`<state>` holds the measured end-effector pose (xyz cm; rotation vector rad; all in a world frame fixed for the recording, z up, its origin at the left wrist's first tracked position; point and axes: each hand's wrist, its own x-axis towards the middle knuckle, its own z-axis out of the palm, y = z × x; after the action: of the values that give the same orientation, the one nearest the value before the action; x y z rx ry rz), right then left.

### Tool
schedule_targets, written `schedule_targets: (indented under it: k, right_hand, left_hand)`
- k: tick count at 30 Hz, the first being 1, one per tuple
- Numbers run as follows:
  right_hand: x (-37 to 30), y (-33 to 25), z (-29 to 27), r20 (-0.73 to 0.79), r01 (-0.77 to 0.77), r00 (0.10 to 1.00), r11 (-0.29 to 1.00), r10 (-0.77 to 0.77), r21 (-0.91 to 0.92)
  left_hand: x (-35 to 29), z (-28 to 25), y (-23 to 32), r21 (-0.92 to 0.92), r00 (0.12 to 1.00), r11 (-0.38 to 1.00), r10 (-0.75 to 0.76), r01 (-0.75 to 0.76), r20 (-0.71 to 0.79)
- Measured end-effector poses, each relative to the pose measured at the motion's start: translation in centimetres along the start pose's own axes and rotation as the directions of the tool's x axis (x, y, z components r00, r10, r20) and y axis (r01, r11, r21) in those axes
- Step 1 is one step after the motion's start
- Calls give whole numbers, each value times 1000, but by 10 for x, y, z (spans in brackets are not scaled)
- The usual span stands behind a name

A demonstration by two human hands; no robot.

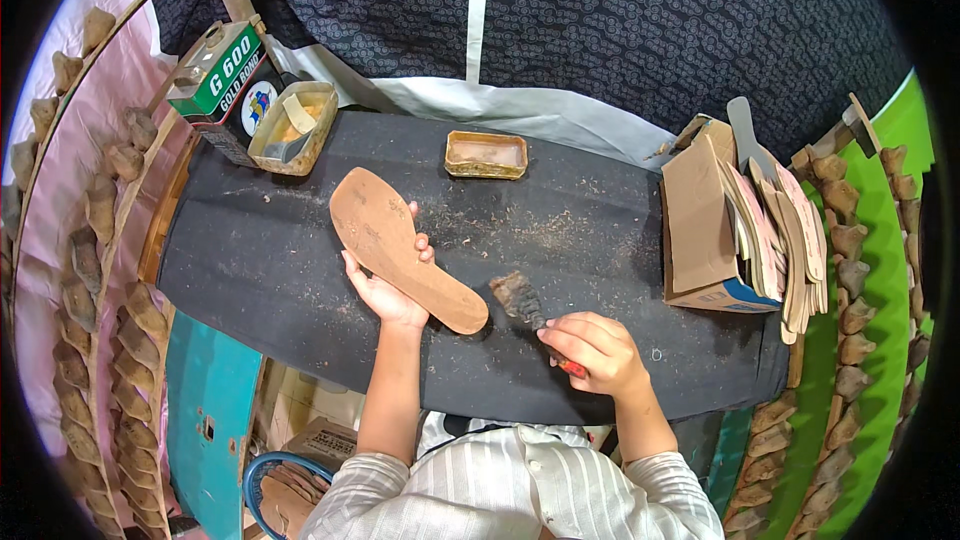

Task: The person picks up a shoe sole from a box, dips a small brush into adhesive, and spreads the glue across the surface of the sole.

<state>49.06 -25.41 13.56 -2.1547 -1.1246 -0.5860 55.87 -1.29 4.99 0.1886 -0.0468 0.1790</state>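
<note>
My left hand (pixel 393 302) holds up a tan, sole-shaped piece (pixel 398 248) over the dark cloth-covered table (pixel 590 205). Its fingers wrap round the edge at the narrow middle, with the thumb on the opposite side. The broad end points away to the left and the narrow end towards me. To its right, my right hand (pixel 597 352) grips a brush (pixel 516 297) with a red handle and dark, clotted bristles. The bristle end is just right of the sole's narrow end, apart from it. A shallow yellowish tray (pixel 486 168) lies beyond both hands.
A green and black can (pixel 215 85) stands at the far left beside a tub (pixel 290 162) holding scraper-like tools. On the right, a cardboard box (pixel 700 230) is packed with sole-shaped pieces (pixel 800 240). Shavings dot the cloth. Racks of shoe lasts (pixel 135 370) line both sides.
</note>
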Motion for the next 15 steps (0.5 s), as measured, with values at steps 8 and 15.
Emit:
schedule_targets:
  k: [8, 15]
  right_hand:
    - [11, -9, 30, 53, 137, 987, 969, -150, 204]
    - [5, -8, 25, 126, 114, 981, 965, -147, 238]
  left_hand:
    - [1, -1, -3, 9, 1000, 1000, 15, -14, -24]
    - [1, -3, -2, 17, 998, 998, 53, -53, -43]
